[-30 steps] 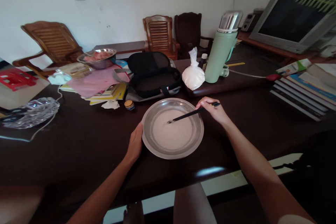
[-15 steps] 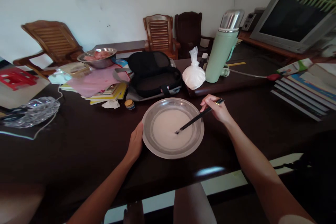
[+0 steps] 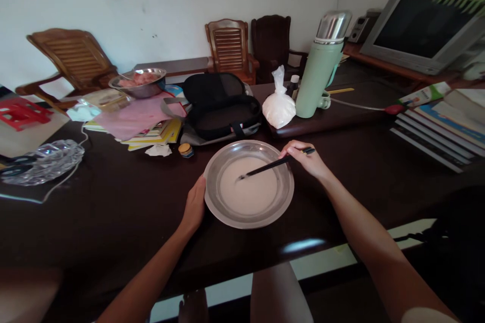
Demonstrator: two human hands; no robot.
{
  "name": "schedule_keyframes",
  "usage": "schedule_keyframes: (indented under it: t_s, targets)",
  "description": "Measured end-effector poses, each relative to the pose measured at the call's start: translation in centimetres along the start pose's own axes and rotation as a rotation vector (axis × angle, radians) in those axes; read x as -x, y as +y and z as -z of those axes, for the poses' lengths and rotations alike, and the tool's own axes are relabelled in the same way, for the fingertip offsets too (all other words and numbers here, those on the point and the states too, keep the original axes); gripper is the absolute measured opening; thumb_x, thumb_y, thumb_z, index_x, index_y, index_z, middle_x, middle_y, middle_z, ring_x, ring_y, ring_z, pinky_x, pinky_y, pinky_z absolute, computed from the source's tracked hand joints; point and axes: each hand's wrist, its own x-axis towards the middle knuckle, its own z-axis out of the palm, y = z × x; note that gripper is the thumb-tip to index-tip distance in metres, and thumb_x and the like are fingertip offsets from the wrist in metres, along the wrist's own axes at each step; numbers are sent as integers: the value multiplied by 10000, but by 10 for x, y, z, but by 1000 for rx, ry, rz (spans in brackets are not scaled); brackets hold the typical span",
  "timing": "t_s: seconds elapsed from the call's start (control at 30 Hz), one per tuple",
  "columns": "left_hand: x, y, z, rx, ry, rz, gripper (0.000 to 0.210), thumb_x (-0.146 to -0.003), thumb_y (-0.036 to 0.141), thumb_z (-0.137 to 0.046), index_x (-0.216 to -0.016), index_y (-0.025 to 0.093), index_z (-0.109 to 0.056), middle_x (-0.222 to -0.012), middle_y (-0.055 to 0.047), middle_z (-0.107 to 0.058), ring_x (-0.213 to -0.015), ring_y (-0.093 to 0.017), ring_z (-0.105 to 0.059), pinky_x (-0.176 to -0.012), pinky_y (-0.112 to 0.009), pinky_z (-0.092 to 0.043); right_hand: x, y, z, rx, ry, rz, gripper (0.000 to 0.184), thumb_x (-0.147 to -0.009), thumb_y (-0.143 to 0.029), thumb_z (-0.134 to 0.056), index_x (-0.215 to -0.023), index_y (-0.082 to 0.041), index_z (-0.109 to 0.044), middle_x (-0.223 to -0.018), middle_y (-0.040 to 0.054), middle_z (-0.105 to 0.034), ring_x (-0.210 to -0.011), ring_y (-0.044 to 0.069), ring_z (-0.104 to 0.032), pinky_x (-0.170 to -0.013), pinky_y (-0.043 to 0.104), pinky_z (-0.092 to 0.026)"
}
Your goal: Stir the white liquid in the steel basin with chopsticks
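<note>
A wide steel basin sits on the dark table near its front edge, with a cloudy white liquid covering its bottom. My left hand grips the basin's left side, fingers against the outer wall and the thumb side near the rim. Over the right rim, my right hand is closed around black chopsticks. Their tips dip into the liquid left of the middle. Behind the basin stands a knotted clear bag of white powder.
A green thermos stands behind my right hand. Past the basin lie an open black case and a small jar. Farther left is a steel bowl of raw meat. Stacked books lie right, a crystal dish left.
The chopsticks' tips have swept left and slightly away from me through the liquid, and my right hand has moved left with them. My left hand keeps its hold on the basin.
</note>
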Motion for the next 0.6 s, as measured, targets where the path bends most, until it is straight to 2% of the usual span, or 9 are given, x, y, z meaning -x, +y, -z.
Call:
schedule_keyframes:
  t_s: [0.13, 0.27, 0.37, 0.47, 0.6]
  targets:
    - [0, 0, 1, 0, -10, 7, 605, -928, 562, -385, -1281, 137, -630, -1369, -111, -597, -1297, -300, -497, -1113, -417, -340, 0, 0, 2, -51, 88, -27, 337, -849, -517, -647, -730, -206, -698, -626, 5, -694, -604, 168, -682, -643, 294, -529]
    - [-1, -4, 1, 20, -5, 22, 602, -933, 562, -389, -1293, 138, -619, -1375, -106, -593, -1298, -294, -497, -1122, -412, -330, 1, -3, 0, -8, -37, -34, 377, -837, -554, -640, -739, -199, -719, -695, 34, -724, -676, 191, -701, -677, 316, -547]
    - [-1, -6, 1, 15, 9, 23, 591, -937, 549, -392, -1294, 136, -618, -1384, -106, -585, -1315, -284, -481, -1135, -399, -308, 0, -3, -1, 35, 10, 5, 374, -843, -548, -637, -726, -204, -725, -717, 36, -728, -715, 190, -699, -713, 315, -544]
    - [-1, -6, 1, 11, -1, 14, 588, -945, 551, -385, -1300, 142, -615, -1390, -103, -581, -1318, -283, -478, -1138, -401, -301, 0, -2, 1, -43, 68, -39, 369, -836, -550, -645, -718, -204, -700, -624, 12, -696, -610, 175, -683, -649, 302, -534]
    - [-1, -4, 1, 10, -4, 2, 603, -945, 558, -386, -1302, 127, -610, -1382, -113, -586, -1314, -285, -480, -1136, -400, -303, 1, -4, -1, -23, -34, -36, 378, -830, -550, -651, -725, -194, -719, -687, 35, -721, -664, 182, -697, -670, 303, -539]
